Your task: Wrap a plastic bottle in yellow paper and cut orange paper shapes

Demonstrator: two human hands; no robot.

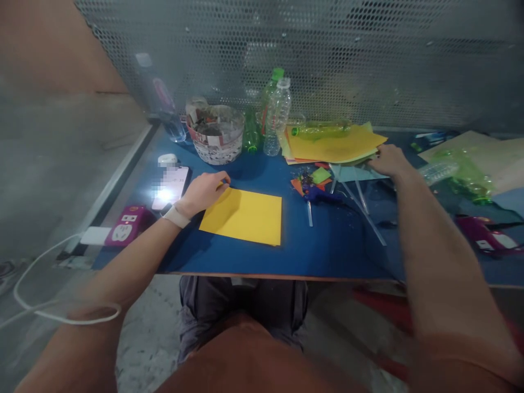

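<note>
A yellow sheet of paper (249, 218) lies flat near the table's front edge. My left hand (206, 191), with a pale band at the wrist, is at its upper left corner, fingers curled and closed on the paper there. Farther right, my right hand (388, 159) pinches the right edge of a stack of coloured paper (331, 144), yellow on top. A light blue sheet (358, 173) sticks out below that stack. In front of it a blue glue gun (323, 195) lies among paper scraps (321, 175) and clear glue sticks (374, 226).
A newspaper-covered basket (216, 147) stands by clear (278, 117) and green bottles (250, 131) along the perforated metal panel (327, 60). A lit phone (176, 183) and a purple power socket (127, 225) lie left. Cut green plastic (466, 172) and another purple socket (489, 234) lie right.
</note>
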